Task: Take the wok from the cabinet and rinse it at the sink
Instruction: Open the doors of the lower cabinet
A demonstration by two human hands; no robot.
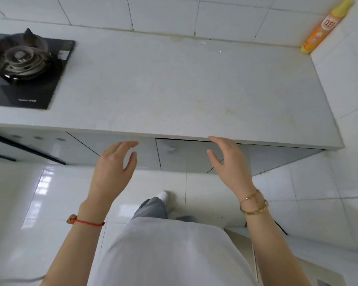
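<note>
Below the white countertop (174, 89) runs a row of pale grey cabinet doors (186, 155), all closed; one door in the middle shows a thin dark gap at its top. My left hand (114, 164) hovers in front of the left door, fingers relaxed and empty. My right hand (225, 159) is raised in front of the middle door just under the counter's front edge, fingers spread, holding nothing. Neither the wok nor the sink is in view.
A black gas hob (23, 67) with a burner sits at the counter's left end. An orange and yellow bottle (324, 25) stands in the back right corner against the tiled wall. Glossy white floor tiles lie below, with my legs and a white shoe.
</note>
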